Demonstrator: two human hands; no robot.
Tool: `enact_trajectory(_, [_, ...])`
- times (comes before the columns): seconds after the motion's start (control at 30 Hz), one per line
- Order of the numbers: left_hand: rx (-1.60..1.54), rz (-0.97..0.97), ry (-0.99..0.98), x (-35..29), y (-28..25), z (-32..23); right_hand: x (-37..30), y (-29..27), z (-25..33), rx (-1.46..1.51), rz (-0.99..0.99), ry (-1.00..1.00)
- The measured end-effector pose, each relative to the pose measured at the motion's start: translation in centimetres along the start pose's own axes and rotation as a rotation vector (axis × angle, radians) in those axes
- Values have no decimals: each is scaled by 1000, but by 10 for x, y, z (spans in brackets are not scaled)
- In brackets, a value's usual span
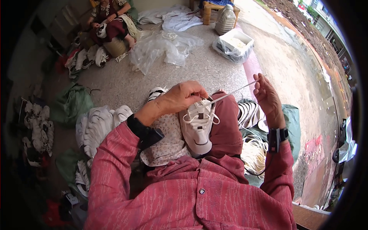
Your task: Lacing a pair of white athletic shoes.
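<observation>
Left hand (180, 99) closed over the far end of a white shoe (197, 126), fingers curled down onto its top by the lacing. Shoe resting on the lap, sole end toward the near side, laces crossed over its upper. Right hand (267, 96) raised to the right of the shoe and apart from it, fingertips pinched on the end of a white lace (234, 92) stretched taut between the shoe and that hand. Dark bands on both wrists, red sleeves below them.

Left of the lap, a heap of white shoe uppers (97, 128) on the floor. Right of the lap, a coil of white laces (253, 151) on a green sack (293, 119). Farther off, crumpled clear plastic sheeting (161, 48), a white box (237, 41) and a plastic jug (225, 19). At far left, another person (111, 23) seated with more shoes.
</observation>
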State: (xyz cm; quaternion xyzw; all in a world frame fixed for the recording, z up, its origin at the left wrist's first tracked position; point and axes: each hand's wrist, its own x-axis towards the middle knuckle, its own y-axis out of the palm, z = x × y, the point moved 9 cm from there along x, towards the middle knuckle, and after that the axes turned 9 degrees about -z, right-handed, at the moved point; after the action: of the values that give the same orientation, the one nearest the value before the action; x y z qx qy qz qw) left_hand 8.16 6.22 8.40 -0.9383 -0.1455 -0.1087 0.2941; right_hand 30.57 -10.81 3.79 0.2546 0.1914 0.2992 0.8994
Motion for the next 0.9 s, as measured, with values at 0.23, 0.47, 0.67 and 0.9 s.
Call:
enact_trajectory(0.23, [281, 113, 182, 5, 22, 6, 10, -3, -15, 2, 74, 55])
enact_trajectory(0.47, [439, 102, 166, 5, 32, 13, -1, -10, -36, -698, 26, 54])
enact_trajectory(0.67, [450, 170, 162, 0, 40, 0, -32, 9, -51, -987, 125, -40])
enact_trajectory(0.9, [619, 194, 44, 1, 39, 4, -54, 40, -122, -746, 348, 438])
